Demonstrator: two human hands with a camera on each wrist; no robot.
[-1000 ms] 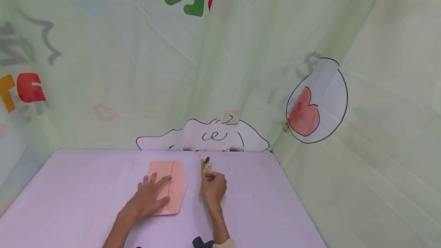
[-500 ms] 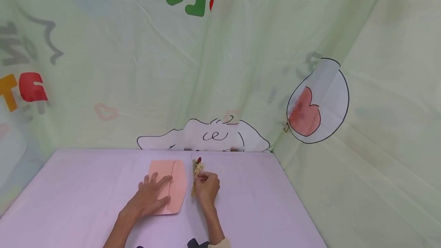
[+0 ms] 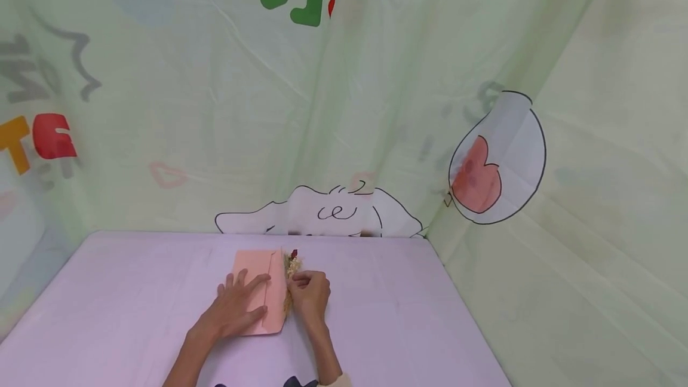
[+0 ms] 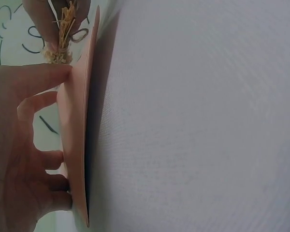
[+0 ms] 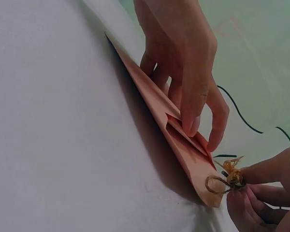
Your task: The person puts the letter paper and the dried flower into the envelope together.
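A pink envelope lies on the table, its flap side toward the right. My left hand rests on it with spread fingertips pressing the paper; in the left wrist view the thumb and fingers touch its face. My right hand pinches a small bunch of dried flowers with a dark red bud and pale blossoms. The bunch is at the envelope's right edge, partly over the flap. In the right wrist view its twine loop hangs beside the envelope's pointed flap. Part of the stems is hidden by the fingers.
A pale lilac cloth covers the table. Behind and to the right hang light green curtains with printed drawings. A dark object shows at the right sleeve, by the frame's bottom edge.
My right hand has moved left with the dried flowers, from beside the envelope to its right edge. My left hand has stayed in place on the envelope.
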